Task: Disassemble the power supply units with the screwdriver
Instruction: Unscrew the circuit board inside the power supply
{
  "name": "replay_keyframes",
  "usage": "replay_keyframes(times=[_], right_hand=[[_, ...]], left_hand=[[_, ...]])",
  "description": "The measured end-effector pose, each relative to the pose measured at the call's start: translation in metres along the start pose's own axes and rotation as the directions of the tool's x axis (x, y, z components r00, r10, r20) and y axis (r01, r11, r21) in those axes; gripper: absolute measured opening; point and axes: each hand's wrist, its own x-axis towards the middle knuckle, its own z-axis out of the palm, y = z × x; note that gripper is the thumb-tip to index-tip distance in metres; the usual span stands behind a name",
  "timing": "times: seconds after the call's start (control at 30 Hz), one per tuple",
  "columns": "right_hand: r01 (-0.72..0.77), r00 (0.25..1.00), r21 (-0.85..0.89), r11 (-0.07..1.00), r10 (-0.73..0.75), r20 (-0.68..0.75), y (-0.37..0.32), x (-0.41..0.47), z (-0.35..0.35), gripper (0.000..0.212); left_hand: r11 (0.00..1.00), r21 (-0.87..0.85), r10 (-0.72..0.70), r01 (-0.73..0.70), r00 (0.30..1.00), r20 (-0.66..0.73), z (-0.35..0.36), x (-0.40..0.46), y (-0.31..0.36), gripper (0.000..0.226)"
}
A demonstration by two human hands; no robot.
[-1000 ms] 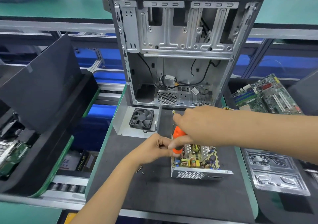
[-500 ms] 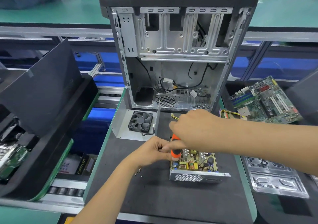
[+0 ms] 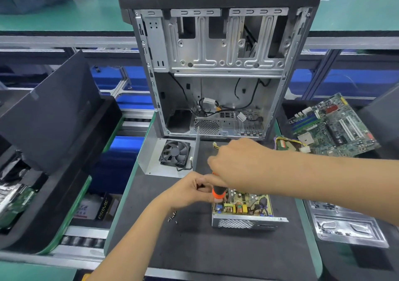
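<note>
Head view: an empty computer case (image 3: pixel 218 69) stands at the back of the desk (image 3: pixel 194 248), a fan panel (image 3: pixel 172 154) before it, a motherboard (image 3: pixel 332 127) to the right. The opened power supply unit (image 3: pixel 244 212) lies mid-desk, loose screws (image 3: pixel 172 217) beside it. The right hand (image 3: pixel 237 164) grips the orange screwdriver (image 3: pixel 218 192) from above; the left hand (image 3: pixel 192 191) pinches at its shaft.

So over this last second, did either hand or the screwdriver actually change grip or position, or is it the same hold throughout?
Same hold throughout. The right hand stays over the orange screwdriver, driving it down at the left rear corner of the open power supply unit; the left hand stays pinched at the shaft. Nothing was taken or released. The loose screws, fan and computer case stay put; only the head camera shifted slightly.
</note>
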Motion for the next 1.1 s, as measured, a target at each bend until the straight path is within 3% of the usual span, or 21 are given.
replay_keyframes(times=[0.07, 0.2, 0.27, 0.33, 0.37, 0.5, 0.6, 0.67, 0.73, 0.8, 0.87, 0.97, 1.1], right_hand=[[0.067, 0.997, 0.045, 0.997, -0.069, 0.046, 0.001, -0.001, 0.000, 0.016], [0.189, 0.960, 0.244, 0.951, -0.232, 0.160, 0.002, -0.007, -0.008, 0.037], [0.091, 0.983, 0.239, 0.967, -0.125, 0.134, 0.000, -0.008, -0.009, 0.044], [-0.039, 0.997, 0.107, 0.993, 0.031, 0.078, -0.003, -0.005, -0.011, 0.048], [-0.067, 0.996, 0.043, 0.997, 0.065, 0.056, -0.006, -0.003, -0.011, 0.043], [0.009, 0.996, 0.067, 0.998, -0.015, 0.092, -0.009, 0.000, -0.006, 0.019], [0.113, 0.970, 0.160, 0.981, -0.143, 0.198, -0.001, -0.006, -0.010, 0.043], [0.126, 0.961, 0.210, 0.970, -0.171, 0.215, 0.002, -0.007, -0.011, 0.045], [0.026, 0.978, 0.241, 0.970, -0.074, 0.193, 0.001, -0.005, -0.012, 0.046], [-0.088, 0.990, 0.122, 0.989, 0.073, 0.118, -0.003, -0.003, -0.014, 0.047], [-0.107, 0.992, 0.005, 0.994, 0.107, 0.064, -0.008, 0.000, -0.014, 0.034], [-0.020, 0.992, 0.029, 0.999, 0.016, 0.123, -0.007, 0.000, -0.012, 0.013], [0.130, 0.948, 0.191, 0.973, -0.178, 0.263, 0.003, -0.004, -0.017, 0.040]], left_hand=[[0.999, -0.043, -0.031, 0.032, 0.999, 0.013, 0.001, -0.002, 0.000, 0.032], [0.990, -0.078, -0.114, 0.117, 0.993, 0.034, 0.003, -0.004, 0.001, 0.041], [0.988, -0.061, -0.138, 0.139, 0.990, 0.011, 0.004, -0.003, 0.002, 0.034], [0.990, -0.056, -0.126, 0.126, 0.992, 0.001, 0.005, -0.003, 0.004, 0.009], [0.992, -0.064, -0.111, 0.110, 0.994, -0.002, 0.005, -0.003, 0.005, 0.013], [0.987, -0.105, -0.121, 0.122, 0.993, 0.016, 0.004, -0.003, 0.004, 0.045], [0.981, -0.147, -0.127, 0.126, 0.992, 0.003, 0.005, -0.004, 0.004, 0.041], [0.981, -0.143, -0.130, 0.129, 0.991, 0.001, 0.004, -0.002, 0.003, 0.038], [0.986, -0.097, -0.134, 0.133, 0.991, -0.008, 0.003, 0.000, 0.004, 0.029], [0.989, -0.061, -0.137, 0.137, 0.991, -0.003, 0.002, 0.000, 0.004, 0.003], [0.991, -0.073, -0.112, 0.114, 0.993, 0.033, 0.003, 0.000, 0.007, 0.016], [0.985, -0.099, -0.137, 0.141, 0.990, 0.045, 0.003, 0.001, 0.009, 0.044], [0.977, -0.144, -0.159, 0.158, 0.987, 0.007, 0.002, 0.001, 0.000, 0.034]])
